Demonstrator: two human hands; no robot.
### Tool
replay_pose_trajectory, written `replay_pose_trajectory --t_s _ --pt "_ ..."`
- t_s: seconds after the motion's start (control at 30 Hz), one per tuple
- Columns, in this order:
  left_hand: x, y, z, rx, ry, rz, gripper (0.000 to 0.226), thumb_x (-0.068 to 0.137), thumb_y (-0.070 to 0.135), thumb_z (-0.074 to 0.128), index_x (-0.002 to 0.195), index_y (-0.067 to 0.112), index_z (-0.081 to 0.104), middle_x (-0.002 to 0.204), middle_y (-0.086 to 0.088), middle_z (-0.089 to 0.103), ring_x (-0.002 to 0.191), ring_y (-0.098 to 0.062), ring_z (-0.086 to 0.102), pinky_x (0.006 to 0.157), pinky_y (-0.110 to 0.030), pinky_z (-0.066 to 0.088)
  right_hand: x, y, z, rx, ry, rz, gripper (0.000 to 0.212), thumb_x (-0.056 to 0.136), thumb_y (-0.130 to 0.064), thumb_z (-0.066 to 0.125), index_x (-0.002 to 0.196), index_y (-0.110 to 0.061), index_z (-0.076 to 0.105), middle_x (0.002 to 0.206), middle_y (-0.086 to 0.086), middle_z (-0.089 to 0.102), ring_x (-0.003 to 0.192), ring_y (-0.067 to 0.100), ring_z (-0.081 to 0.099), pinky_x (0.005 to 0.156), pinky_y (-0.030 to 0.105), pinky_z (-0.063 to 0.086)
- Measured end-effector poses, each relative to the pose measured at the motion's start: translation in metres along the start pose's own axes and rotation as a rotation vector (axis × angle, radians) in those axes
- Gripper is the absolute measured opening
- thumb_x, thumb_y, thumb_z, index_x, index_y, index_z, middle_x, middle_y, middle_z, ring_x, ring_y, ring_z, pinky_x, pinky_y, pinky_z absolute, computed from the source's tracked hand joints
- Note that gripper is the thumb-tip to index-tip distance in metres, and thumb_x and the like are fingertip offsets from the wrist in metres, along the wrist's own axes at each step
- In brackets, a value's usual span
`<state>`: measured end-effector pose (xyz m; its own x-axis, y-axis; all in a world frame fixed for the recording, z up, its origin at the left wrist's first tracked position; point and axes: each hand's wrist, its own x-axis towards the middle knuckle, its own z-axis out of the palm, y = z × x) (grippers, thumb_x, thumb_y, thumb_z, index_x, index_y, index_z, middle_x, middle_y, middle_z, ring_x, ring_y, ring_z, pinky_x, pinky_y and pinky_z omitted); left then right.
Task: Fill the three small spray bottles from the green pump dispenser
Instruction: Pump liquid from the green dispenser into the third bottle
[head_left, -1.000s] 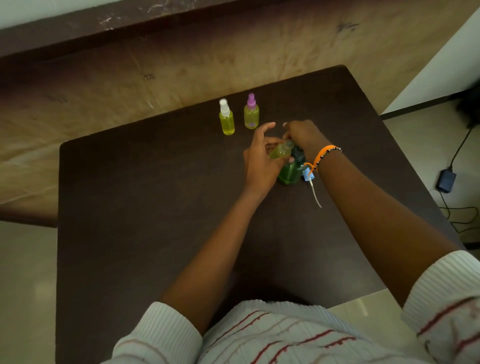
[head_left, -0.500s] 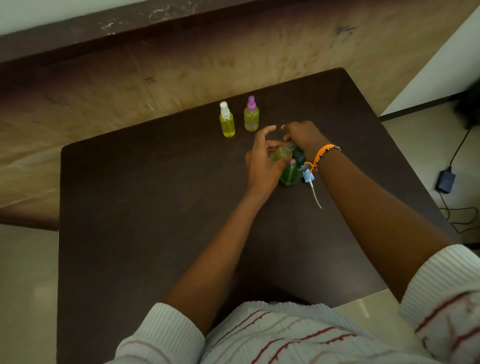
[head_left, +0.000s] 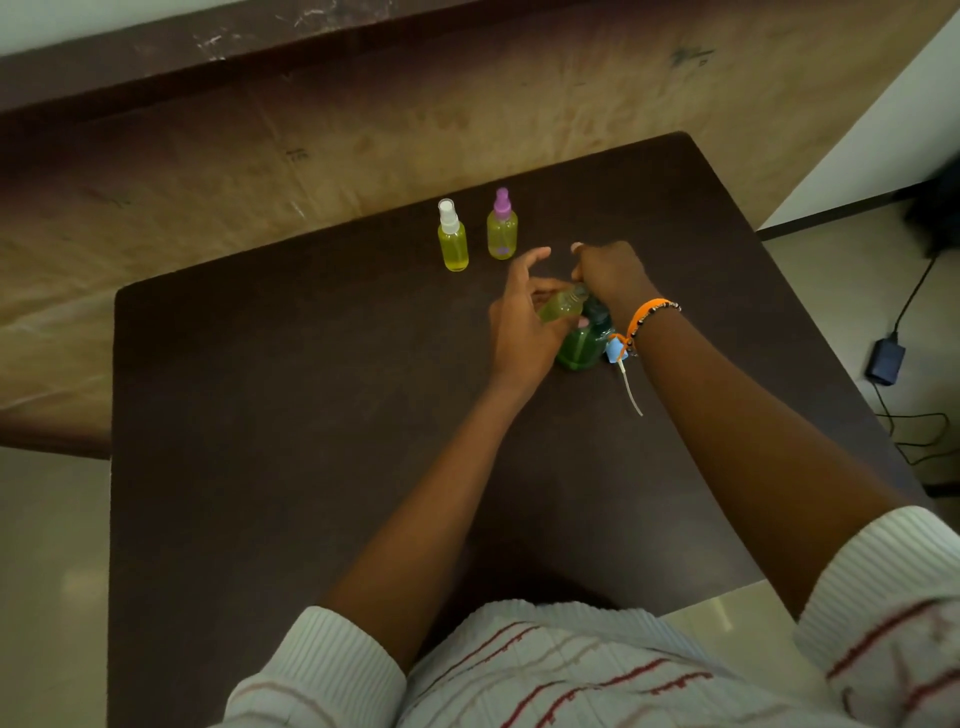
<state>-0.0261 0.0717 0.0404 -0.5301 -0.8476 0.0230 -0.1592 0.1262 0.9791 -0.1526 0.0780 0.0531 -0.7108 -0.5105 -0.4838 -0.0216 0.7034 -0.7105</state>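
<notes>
Green translucent plastic pump dispenser was seen standing upright on the dark brown tabletop, toward its far right part, largely hidden between the two hands. Its dark pump head was covered from above by the right hand, whose fingers were curled down over it; the exact fingertip contact could not be made out. A small clear spray bottle with no cap, holding yellow-green liquid, was held tilted against the top of the dispenser by the left hand, with the thumb and lower fingers wrapped round it and the index finger raised and extended. An orange cord bracelet with dark beads was worn on the right wrist. Just beside the dispenser's right side, a light blue spray cap with a thin white dip tube was lying on the table, partly under the right wrist. Farther back on the table, well apart from the hands, two small bottles were standing upright near each other: a yellow-filled spray bottle with a white cap on the left and a yellow-filled spray bottle with a purple cap on the right. White ribbed sleeves with red stripes were visible at the near edge. On the floor at the right, a black power adapter with its cable was lying.
</notes>
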Motion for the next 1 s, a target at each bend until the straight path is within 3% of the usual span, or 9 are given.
replay_pose_trajectory --t_s 0.1,0.17,0.23,0.37,0.47,0.53,0.63,0.8,1.0 --pt "0.0 0.001 0.0 -0.004 0.0 -0.012 0.075 0.064 -0.002 0.08 0.129 0.006 0.045 0.09 0.002 0.067 0.081 0.004 0.062 0.076 -0.01 0.048 0.006 -0.001 -0.001 0.016 -0.074 0.034 0.038 0.093 -0.038 0.049 0.07 -0.012 0.063 0.068 -0.001 0.057 0.078 0.021 0.054 0.079 0.031 0.04" --pt "0.001 0.001 0.001 -0.004 -0.003 -0.007 0.076 0.063 -0.002 0.08 0.129 0.007 0.045 0.091 0.001 0.067 0.082 0.005 0.061 0.077 -0.01 0.048 0.009 0.002 0.0 0.002 -0.035 -0.01 0.037 0.094 -0.035 0.046 0.09 -0.005 0.068 0.078 0.003 0.063 0.079 0.02 0.056 0.082 0.032 0.042" --pt "0.0 0.001 0.002 -0.002 -0.001 -0.001 0.075 0.063 -0.003 0.08 0.129 0.006 0.045 0.093 -0.002 0.069 0.081 0.006 0.061 0.076 -0.007 0.046 0.011 0.004 0.001 -0.039 0.013 -0.02 0.043 0.094 -0.033 0.042 0.113 -0.001 0.063 0.105 0.013 0.067 0.099 0.029 0.06 0.09 0.034 0.045" --pt "-0.001 -0.001 0.0 0.002 0.004 0.001 0.075 0.063 -0.003 0.08 0.128 0.007 0.045 0.094 -0.005 0.07 0.081 0.006 0.061 0.076 -0.006 0.045 0.006 0.006 0.004 -0.075 0.053 -0.015 0.044 0.091 -0.036 0.042 0.116 -0.006 0.063 0.123 0.016 0.062 0.115 0.035 0.056 0.093 0.037 0.042" --pt "0.0 0.0 0.0 -0.003 0.002 0.001 0.073 0.064 -0.004 0.079 0.128 0.005 0.045 0.091 -0.002 0.068 0.077 0.009 0.061 0.071 -0.005 0.045 0.007 0.005 0.003 -0.046 0.056 -0.02 0.052 0.088 -0.045 0.041 0.114 -0.007 0.064 0.115 0.013 0.066 0.112 0.033 0.059 0.095 0.038 0.044" --pt "0.0 0.0 0.0 -0.008 0.0 -0.003 0.071 0.065 -0.004 0.078 0.127 0.004 0.045 0.089 0.0 0.066 0.076 0.01 0.061 0.07 -0.006 0.046 0.006 0.003 0.002 -0.012 0.013 0.0 0.051 0.09 -0.045 0.044 0.111 -0.004 0.066 0.091 0.006 0.067 0.102 0.028 0.059 0.091 0.035 0.043" --pt "0.0 0.0 -0.001 -0.008 -0.002 0.0 0.072 0.065 -0.002 0.079 0.128 0.006 0.045 0.089 0.002 0.066 0.077 0.01 0.061 0.073 -0.009 0.048 0.004 -0.001 -0.001 0.022 -0.059 0.031 0.043 0.092 -0.043 0.047 0.088 -0.007 0.068 0.071 -0.001 0.06 0.09 0.023 0.058 0.086 0.034 0.043" --pt "-0.001 0.001 0.002 -0.014 -0.002 -0.005 0.07 0.066 -0.003 0.078 0.127 0.007 0.045 0.087 0.004 0.065 0.08 0.003 0.062 0.075 -0.012 0.05 0.006 0.004 0.001 -0.037 0.03 0.0 0.051 0.088 -0.042 0.04 0.115 -0.006 0.064 0.118 0.013 0.066 0.111 0.032 0.059 0.091 0.034 0.042" --pt "0.0 -0.001 -0.001 0.004 -0.014 0.012 0.07 0.063 -0.003 0.08 0.123 0.007 0.045 0.084 0.008 0.064 0.081 0.002 0.062 0.078 -0.015 0.05 0.002 0.003 0.002 -0.034 0.068 -0.017 0.052 0.087 -0.046 0.044 0.118 -0.008 0.063 0.123 0.013 0.063 0.114 0.033 0.057 0.093 0.038 0.042"
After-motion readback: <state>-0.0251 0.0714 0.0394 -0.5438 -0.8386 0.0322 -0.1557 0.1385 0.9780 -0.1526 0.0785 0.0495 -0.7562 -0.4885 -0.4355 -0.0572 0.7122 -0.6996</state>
